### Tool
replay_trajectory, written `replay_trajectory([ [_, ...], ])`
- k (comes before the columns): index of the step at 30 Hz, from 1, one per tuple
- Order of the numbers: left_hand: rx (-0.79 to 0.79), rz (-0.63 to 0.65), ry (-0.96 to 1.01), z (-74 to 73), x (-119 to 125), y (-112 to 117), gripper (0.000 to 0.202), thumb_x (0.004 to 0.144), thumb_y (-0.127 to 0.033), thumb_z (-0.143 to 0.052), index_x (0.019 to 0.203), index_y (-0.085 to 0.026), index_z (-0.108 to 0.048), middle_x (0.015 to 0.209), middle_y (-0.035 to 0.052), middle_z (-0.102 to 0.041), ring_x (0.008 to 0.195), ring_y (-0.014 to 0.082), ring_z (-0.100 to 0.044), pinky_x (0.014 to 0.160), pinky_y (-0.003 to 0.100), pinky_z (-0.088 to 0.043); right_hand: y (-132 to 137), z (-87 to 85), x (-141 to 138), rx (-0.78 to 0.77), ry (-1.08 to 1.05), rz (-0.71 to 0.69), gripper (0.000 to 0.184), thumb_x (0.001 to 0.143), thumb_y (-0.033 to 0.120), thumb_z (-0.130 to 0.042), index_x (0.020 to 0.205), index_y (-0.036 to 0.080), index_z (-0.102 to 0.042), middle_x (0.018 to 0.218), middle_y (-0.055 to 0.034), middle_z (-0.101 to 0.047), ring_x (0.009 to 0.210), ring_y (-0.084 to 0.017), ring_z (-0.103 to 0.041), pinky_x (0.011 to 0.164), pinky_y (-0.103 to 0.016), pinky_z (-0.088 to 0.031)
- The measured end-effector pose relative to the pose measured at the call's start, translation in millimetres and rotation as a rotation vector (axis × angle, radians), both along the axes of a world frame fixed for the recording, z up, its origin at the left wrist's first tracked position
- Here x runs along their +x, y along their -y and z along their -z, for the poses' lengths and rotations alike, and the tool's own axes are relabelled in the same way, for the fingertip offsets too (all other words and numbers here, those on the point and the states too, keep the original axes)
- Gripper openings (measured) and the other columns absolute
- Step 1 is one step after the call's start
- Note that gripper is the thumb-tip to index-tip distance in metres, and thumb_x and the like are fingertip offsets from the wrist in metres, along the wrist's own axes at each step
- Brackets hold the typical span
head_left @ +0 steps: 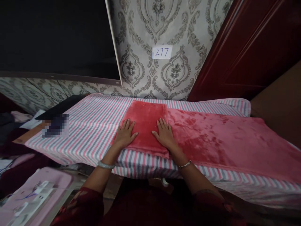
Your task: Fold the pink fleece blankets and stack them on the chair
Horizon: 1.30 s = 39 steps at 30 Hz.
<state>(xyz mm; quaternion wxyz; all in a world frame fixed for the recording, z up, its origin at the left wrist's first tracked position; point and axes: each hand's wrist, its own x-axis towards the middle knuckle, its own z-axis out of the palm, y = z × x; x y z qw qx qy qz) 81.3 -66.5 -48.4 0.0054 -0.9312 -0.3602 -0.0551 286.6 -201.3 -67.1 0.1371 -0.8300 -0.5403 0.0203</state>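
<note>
A red plush blanket (225,138) lies lengthwise across the table, its left end doubled over into a squarish folded section (145,125). My left hand (125,133) rests flat on the left edge of that section, fingers spread. On its right edge, where the fold meets the single layer, my right hand (164,132) presses flat with its fingers stretched out. Both palms face down and neither hand grips the fabric. The blanket's right end runs out of view.
A striped cloth (82,128) covers the table. A television (58,40) hangs at the back left, beside a paper marked 277 (162,52) on the patterned wall. A dark red door (235,50) stands at right. Lower left sits a pink case (56,175) with white items.
</note>
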Motion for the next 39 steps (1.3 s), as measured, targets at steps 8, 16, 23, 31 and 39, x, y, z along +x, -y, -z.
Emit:
replay_trajectory([
  [8,-0.028,0.025,0.064,-22.1,16.8,3.1,0.064,0.102,-0.048,-0.041,0.157,-0.015,-0.038,0.165,0.0185,-0.034,0.155,0.0334,-0.026,0.122,0.063,-0.022,0.9,-4.6,-4.3,0.012,-0.002,0.006,0.071,0.103,0.05,-0.038,0.161,0.01,-0.03,0.17,-0.0148,-0.019,0.158,-0.027,-0.013,0.126,-0.05,-0.013],
  [16,-0.091,0.027,0.001,-36.9,77.0,-34.8,0.068,0.102,-0.049,-0.038,0.16,-0.012,-0.033,0.168,0.0194,-0.026,0.157,0.0334,-0.018,0.124,0.059,-0.016,1.8,-6.9,-8.2,0.014,0.016,0.007,0.069,0.103,0.047,-0.038,0.16,0.008,-0.031,0.169,-0.0141,-0.02,0.157,-0.027,-0.015,0.125,-0.05,-0.015],
  [23,-0.045,0.019,-0.003,-14.6,74.9,-45.0,0.063,0.102,-0.047,-0.038,0.158,-0.019,-0.038,0.167,0.017,-0.03,0.156,0.0343,-0.022,0.124,0.059,-0.014,-5.8,-10.4,-4.8,0.012,-0.004,0.038,0.063,0.103,0.044,-0.039,0.158,0.012,-0.038,0.167,-0.0153,-0.029,0.155,-0.03,-0.024,0.124,-0.056,-0.015],
  [31,-0.1,0.036,0.005,-54.3,99.4,-89.3,0.056,0.103,-0.043,-0.032,0.154,-0.02,-0.041,0.163,0.0151,-0.039,0.152,0.0276,-0.033,0.121,0.05,-0.029,-69.5,-57.8,40.3,0.134,0.022,0.079,0.059,0.104,0.033,-0.036,0.157,0.008,-0.038,0.164,-0.0185,-0.035,0.153,-0.029,-0.029,0.124,-0.05,-0.02],
  [39,-0.094,-0.019,0.006,-34.7,132.9,-128.5,0.06,0.103,-0.046,-0.035,0.157,-0.019,-0.037,0.165,0.0177,-0.035,0.155,0.0331,-0.025,0.121,0.061,-0.022,-100.0,-25.5,71.8,-0.013,0.017,0.087,0.067,0.105,0.052,-0.034,0.16,0.013,-0.034,0.168,-0.0159,-0.024,0.157,-0.03,-0.017,0.123,-0.057,-0.017],
])
